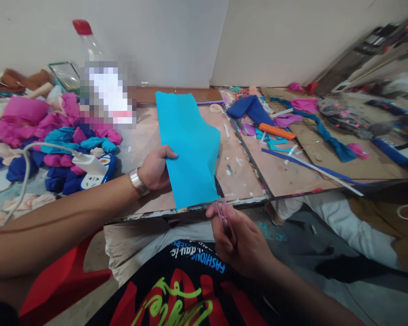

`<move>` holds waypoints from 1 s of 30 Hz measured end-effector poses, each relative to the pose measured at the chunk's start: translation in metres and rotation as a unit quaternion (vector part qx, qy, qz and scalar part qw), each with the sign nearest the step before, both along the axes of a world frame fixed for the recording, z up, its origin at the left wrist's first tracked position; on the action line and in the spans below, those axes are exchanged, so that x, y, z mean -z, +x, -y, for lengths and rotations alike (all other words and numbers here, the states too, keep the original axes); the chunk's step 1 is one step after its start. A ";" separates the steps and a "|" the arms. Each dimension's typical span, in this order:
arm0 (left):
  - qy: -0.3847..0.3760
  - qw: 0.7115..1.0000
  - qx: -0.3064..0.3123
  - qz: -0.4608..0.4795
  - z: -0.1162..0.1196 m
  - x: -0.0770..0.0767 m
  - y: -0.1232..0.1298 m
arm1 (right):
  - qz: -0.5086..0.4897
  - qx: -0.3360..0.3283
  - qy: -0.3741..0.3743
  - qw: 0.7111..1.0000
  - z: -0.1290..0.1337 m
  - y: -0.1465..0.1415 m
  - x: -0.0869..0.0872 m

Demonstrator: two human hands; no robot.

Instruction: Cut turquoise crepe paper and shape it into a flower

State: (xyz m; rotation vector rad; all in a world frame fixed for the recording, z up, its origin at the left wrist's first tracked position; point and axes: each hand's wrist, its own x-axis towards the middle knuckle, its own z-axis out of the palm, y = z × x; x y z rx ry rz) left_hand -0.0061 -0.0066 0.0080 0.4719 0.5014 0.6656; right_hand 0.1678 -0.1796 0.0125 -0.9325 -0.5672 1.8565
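Observation:
A bright blue sheet point(190, 145), its right edge curved inward, is held up over the near edge of the table. My left hand point(156, 167) grips its left side, with the thumb on top and the other fingers behind it. In my right hand point(239, 235) is a pair of pink-handled scissors point(224, 217), my fingers wrapped round the handles. The scissors point at the lower right corner of the sheet. Whether the blades touch it, I cannot tell.
Pink and blue fabric pieces point(24, 117) are heaped at the left beside a power strip point(98, 174) with a plugged-in charger. A red-capped bottle point(88, 43) stands behind. An orange cutter point(277, 131), a tape roll point(216, 108) and scraps lie at the right. Another person's leg point(353, 222) is below.

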 end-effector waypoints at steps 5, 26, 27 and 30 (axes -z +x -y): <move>0.002 1.000 -0.021 -0.006 0.000 -0.001 0.001 | 0.007 0.000 -0.007 1.000 0.000 0.001 -0.002; 0.013 1.000 -0.001 0.004 -0.001 0.000 0.001 | 0.036 -0.007 -0.012 0.999 -0.001 -0.002 -0.005; 0.012 1.000 0.001 0.006 -0.001 0.000 0.001 | 0.037 -0.005 -0.013 0.999 -0.001 -0.002 -0.005; 0.010 1.000 -0.006 0.011 -0.001 0.001 0.001 | 0.032 0.002 -0.010 0.999 -0.002 -0.002 -0.005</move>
